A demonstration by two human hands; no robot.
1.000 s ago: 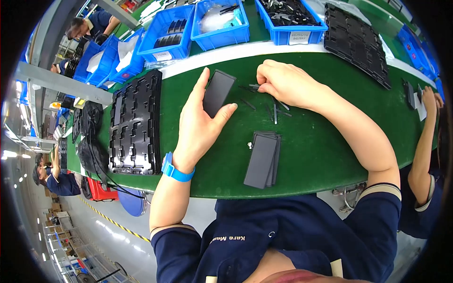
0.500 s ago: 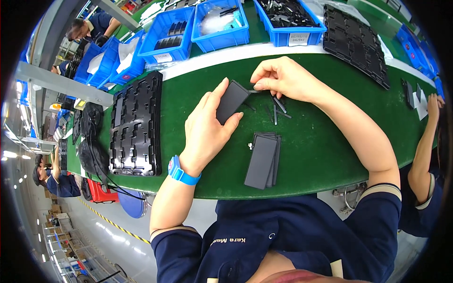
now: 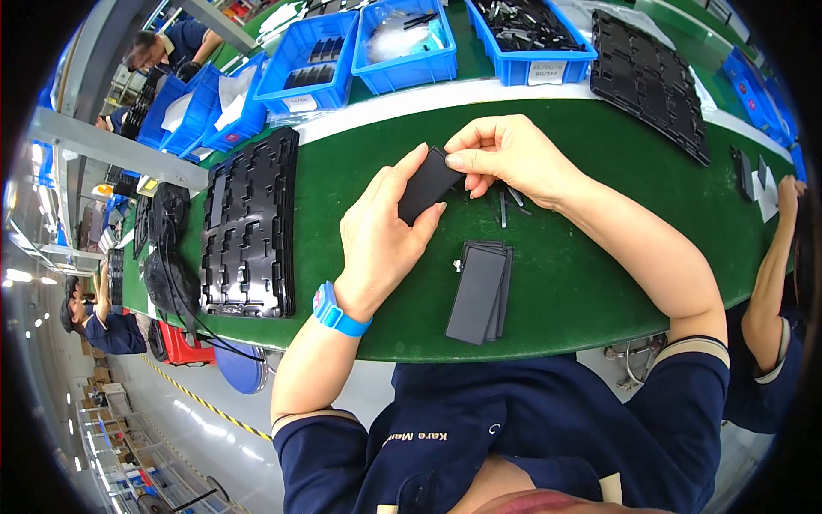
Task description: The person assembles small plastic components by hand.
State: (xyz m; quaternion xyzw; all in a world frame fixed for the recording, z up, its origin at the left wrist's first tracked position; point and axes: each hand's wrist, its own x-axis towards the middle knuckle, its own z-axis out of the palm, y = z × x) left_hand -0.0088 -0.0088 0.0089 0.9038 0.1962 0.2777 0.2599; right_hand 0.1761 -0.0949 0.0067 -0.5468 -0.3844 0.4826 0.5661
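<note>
My left hand [image 3: 377, 224] is closed round a flat, black rectangular panel [image 3: 425, 187], fingers along one long edge and thumb on the other, tilted above the green table. At its upper right corner my right hand [image 3: 501, 158] pinches, thumb and forefinger pressed to the edge. The thin dark strip it grips is mostly hidden by the fingertips. Just below that hand, several thin black strips [image 3: 503, 210] lie loose. Nearer me, a small fanned stack of similar black panels [image 3: 476, 295] rests on the table, with a small whitish bit at its upper left.
A pile of black moulded trays [image 3: 248, 224] stands at left beside a dark mesh bag [image 3: 167, 248] and cables. Blue bins [image 3: 535, 67] with parts line the far side. Another tray pile [image 3: 651, 81] is at far right. A co-worker's hand [image 3: 789, 195] works at the right edge.
My right hand has moved left and slightly down, bringing the strip from just beside the panel to its upper edge. My left hand and the panel have shifted slightly right.
</note>
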